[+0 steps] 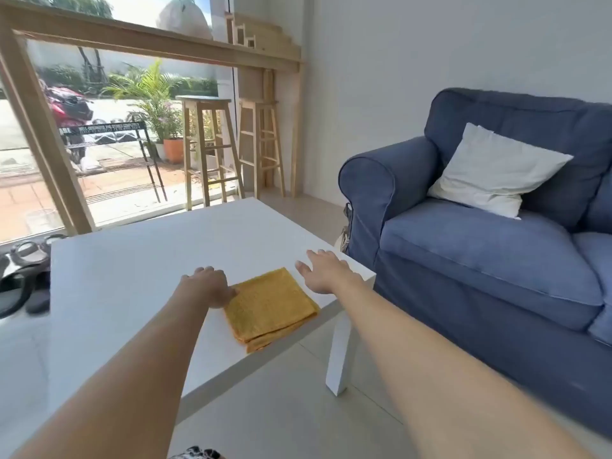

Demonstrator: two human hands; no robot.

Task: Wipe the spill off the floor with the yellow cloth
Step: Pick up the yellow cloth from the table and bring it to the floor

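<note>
A folded yellow cloth [270,306] lies near the front right edge of a low white table [139,279]. My left hand [212,286] rests on the table at the cloth's left corner, its thumb touching the fabric, fingers curled down. My right hand [326,271] hovers just beyond the cloth's right side, fingers spread and holding nothing. No spill shows on the pale tiled floor [288,402] in this view.
A blue sofa [490,260] with a white cushion [496,170] stands close on the right of the table. Two wooden stools [231,147] stand by the glass window at the back. Dark sandals [25,276] lie on the floor at the left.
</note>
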